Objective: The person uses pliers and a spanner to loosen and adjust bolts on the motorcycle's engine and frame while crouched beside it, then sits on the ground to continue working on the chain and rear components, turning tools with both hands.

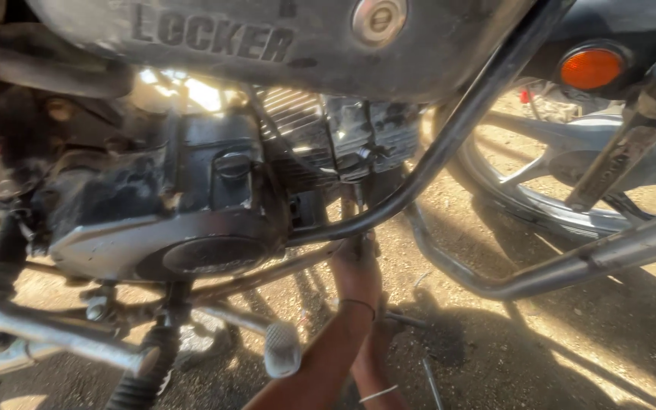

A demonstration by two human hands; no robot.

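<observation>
Outdoor setting: sunlit dirt ground (510, 342) w/ hard shadows; a motorcycle fills the upper frame.

Nearest the camera: two forearms rise from the bottom edge, one in front of the other, each w/ a thin band at the wrist. Which arm is L and which R cannot be told. The front hand (358, 267) reaches up under the engine (191, 205), to where the frame downtube (449, 144) meets the lower crankcase; fingers are lost behind tube and shadow, so grip state cannot be told. The rear hand is hidden behind the front arm; state likewise unclear. Arms come from below, presumably because the fittings under the engine can only be reached from ground level.

Bottom centre, just L of the arms: brake pedal (282, 348), pad facing the camera. Bottom-L corner: footrest bar (55, 334), blurred, partly cut off.

On the ground just R of the arms: thin metal rods, poss. tools (428, 380); too dim to identify.

Mid-distance: round clutch cover (214, 254), finned cylinder above it. Exhaust pipe (571, 266) sweeps toward the R edge.

Far: front wheel (540, 197), orange indicator (591, 68), side panel w/ round lock (377, 19) along the top edge, cut off.
</observation>
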